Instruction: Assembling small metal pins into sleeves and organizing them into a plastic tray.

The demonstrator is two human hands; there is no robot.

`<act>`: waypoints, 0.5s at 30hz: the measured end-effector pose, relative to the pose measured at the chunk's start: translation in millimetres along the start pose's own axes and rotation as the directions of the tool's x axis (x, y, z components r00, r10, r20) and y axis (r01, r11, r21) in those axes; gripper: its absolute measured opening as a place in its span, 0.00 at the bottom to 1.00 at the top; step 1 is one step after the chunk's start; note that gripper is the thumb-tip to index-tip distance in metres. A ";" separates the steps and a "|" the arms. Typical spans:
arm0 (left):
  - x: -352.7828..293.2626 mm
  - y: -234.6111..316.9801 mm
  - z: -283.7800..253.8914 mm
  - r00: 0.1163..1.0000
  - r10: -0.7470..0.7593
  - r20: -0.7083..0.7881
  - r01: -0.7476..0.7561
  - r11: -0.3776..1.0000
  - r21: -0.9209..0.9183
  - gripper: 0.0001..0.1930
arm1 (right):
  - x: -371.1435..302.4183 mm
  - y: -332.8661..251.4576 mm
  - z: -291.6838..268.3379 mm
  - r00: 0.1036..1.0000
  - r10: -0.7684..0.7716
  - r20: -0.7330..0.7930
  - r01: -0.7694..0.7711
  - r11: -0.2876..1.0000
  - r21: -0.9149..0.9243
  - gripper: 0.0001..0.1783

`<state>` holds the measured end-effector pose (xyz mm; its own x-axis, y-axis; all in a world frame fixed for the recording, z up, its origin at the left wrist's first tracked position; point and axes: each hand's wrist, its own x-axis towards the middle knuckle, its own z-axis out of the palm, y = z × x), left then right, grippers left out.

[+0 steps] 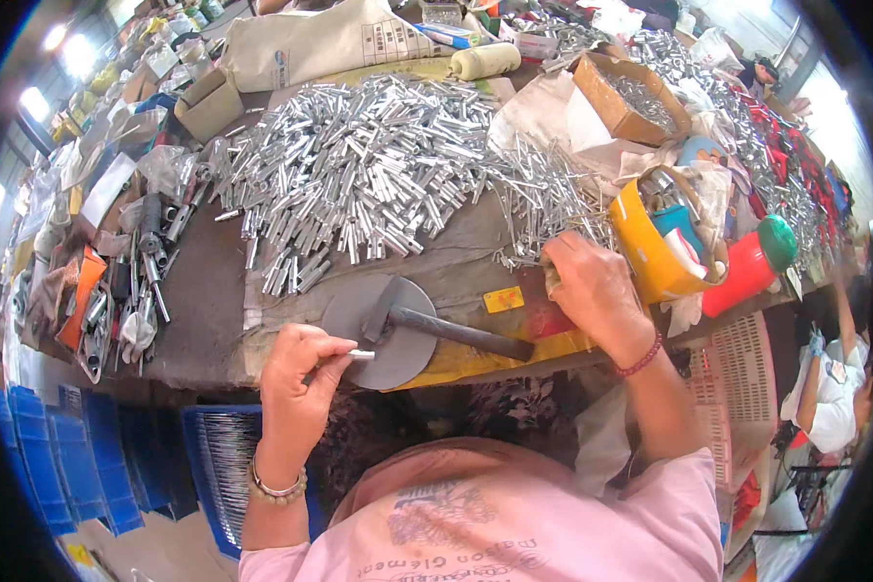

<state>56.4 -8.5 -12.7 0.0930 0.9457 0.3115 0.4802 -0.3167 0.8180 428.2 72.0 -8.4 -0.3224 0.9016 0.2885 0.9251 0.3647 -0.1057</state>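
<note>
My left hand (pixel 304 376) pinches a short silvery metal tube (pixel 362 355) between thumb and fingertips, beside a round grey metal plate (pixel 344 315). A hammer (pixel 456 333) lies across that plate, its dark handle pointing right. My right hand (pixel 597 291) is at the near edge of a heap of thin metal pins (pixel 550 199). Its fingers are curled together, and whatever they hold is hidden. Beyond the plate spreads a large pile of short silvery metal tubes (pixel 359 165). A small yellow tag-like piece (pixel 503 300) lies left of my right hand.
At the right stand a cut-open yellow container (pixel 650 252) and a red bottle with a green cap (pixel 752 272). A cardboard box (pixel 630 97) of small metal parts sits behind. Tools (pixel 150 242) crowd the left edge. Blue bins (pixel 73 461) are below; another person (pixel 834 388) is at far right.
</note>
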 end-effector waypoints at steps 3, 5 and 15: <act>-6.2 -3.7 -4.8 1.000 0.010 -0.023 -0.008 0.996 0.089 0.10 | 1.5 -8.3 -6.5 0.999 -0.042 0.014 0.041 0.997 0.059 0.12; -7.4 -5.5 -5.5 0.999 0.041 0.011 -0.042 0.987 0.153 0.10 | -1.3 -26.4 -14.1 0.996 -0.080 -0.050 0.087 0.981 0.172 0.13; -7.0 -7.8 0.8 0.999 0.051 0.013 -0.052 0.973 0.226 0.11 | -10.3 -123.3 9.1 0.949 -0.294 -0.117 0.316 0.856 0.409 0.13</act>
<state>52.7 -12.6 -21.6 0.1286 0.9292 0.3465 0.6594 -0.3410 0.6700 315.6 19.9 -7.0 -0.5543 0.7210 0.4159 0.6085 0.6920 -0.3886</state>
